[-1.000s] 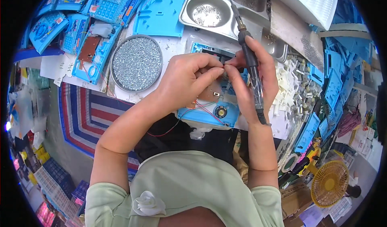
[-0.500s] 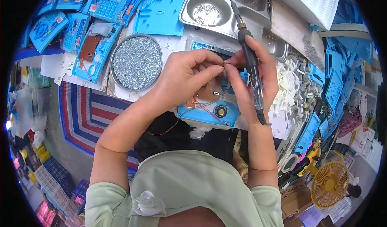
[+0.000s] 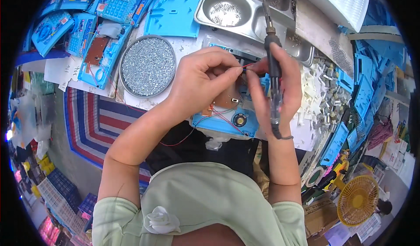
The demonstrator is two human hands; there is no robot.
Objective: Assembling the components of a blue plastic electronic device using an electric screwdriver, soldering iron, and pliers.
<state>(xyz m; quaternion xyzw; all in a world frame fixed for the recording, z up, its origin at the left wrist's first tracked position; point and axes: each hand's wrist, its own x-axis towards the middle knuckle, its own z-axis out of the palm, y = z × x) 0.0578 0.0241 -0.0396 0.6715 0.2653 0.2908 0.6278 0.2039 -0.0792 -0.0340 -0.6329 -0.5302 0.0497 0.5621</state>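
Observation:
My left hand (image 3: 205, 77) is closed, thumb and forefinger pinching a thin red wire (image 3: 248, 65). Close beside it, my right hand (image 3: 282, 77) has its fingertips at the same wire. A soldering iron (image 3: 274, 64) with a dark handle rests in that right hand, its metal tip pointing away from me. Below the fingers lies a blue plastic housing (image 3: 210, 124), carrying a brown circuit board (image 3: 224, 101), a small round speaker (image 3: 239, 120) and several thin wires. My hands hide the housing's far part.
A round dish of small screws (image 3: 148, 66) stands at left. A metal tray (image 3: 201, 18) with small parts sits at the back. Blue housings (image 3: 103, 49) pile up at far left. White plastic pieces (image 3: 308, 93) and metal cylinders (image 3: 334, 98) lie at right, past my hand.
The soldering iron has shifted slightly right and stands more upright with my right hand. My fingertips have drawn a little apart, and the red wire now shows between them.

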